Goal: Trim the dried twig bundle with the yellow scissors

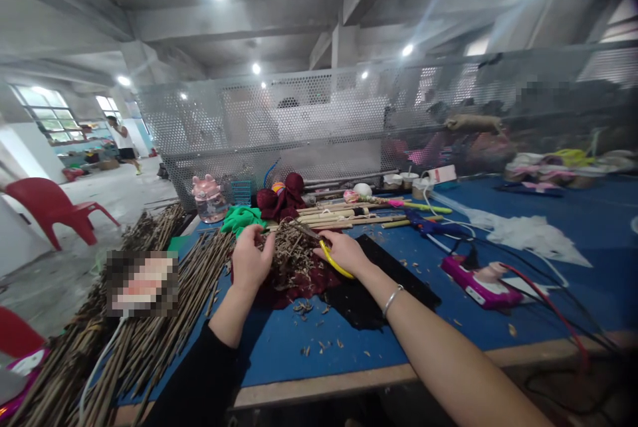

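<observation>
My left hand (250,257) is closed on a bundle of brown dried twigs (292,256) that lies on a dark red cloth (304,286) on the blue table (433,307). My right hand (343,253) grips yellow-handled scissors (329,256), whose blades point left into the top of the bundle. A silver bracelet sits on my right wrist. Small twig clippings lie scattered on the table below the cloth. A black cloth (371,281) lies under my right forearm.
A big heap of long brown sticks (149,321) fills the table's left side. Behind are a green cloth (242,218), a pink bottle (209,200), pale sticks (343,214), a pink device with cables (478,281), white plastic (528,234) and a perforated metal screen (323,121). A red chair (50,208) stands left.
</observation>
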The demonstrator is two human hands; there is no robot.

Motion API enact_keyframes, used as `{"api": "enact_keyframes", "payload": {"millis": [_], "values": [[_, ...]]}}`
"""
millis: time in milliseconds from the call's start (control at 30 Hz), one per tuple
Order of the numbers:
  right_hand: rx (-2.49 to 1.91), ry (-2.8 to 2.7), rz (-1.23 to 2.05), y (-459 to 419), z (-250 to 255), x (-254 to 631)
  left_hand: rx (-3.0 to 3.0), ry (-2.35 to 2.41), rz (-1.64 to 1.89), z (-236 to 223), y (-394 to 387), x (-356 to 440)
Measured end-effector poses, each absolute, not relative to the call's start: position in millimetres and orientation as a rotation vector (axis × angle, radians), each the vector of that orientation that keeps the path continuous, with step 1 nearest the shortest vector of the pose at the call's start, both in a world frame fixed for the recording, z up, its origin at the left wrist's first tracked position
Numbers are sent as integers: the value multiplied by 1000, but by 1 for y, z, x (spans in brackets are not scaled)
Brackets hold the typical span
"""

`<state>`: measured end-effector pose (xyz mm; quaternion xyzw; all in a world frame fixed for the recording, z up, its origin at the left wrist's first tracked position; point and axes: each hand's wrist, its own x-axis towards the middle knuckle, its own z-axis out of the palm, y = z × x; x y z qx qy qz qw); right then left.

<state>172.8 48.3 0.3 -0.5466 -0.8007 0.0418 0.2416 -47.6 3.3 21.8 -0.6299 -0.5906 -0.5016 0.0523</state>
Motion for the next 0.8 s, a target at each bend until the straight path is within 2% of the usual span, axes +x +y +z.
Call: {"api": "enact_keyframes", "payload": {"millis": [67,167,267,367,467,600,667,800], "values": [[-1520,-2139,125,51,0,175,-2457,-1779,-1336,27,-6,-40],[-1527,-2099,139,53,-1,178,-3209,-1763,-768,25,-14,-33],[-1498,-2091,155,54,-1,179,-3426,-1791,-370,17,-15,-31],[-1475,-2085,163,53,0,179,-3421,-1880,-246,12,-15,-31],[-1477,-2078,167,53,0,179,-3396,-1985,-385,11,-12,-30],[-1482,-2074,175,54,0,179,-2814,-1981,-988,8,1,-36],[-1494,-2080,184,55,-1,179,-2473,-1975,-1059,5,8,-43],[-1514,-2109,206,54,-1,178,-2223,-1960,-1179,7,13,-46]]}}
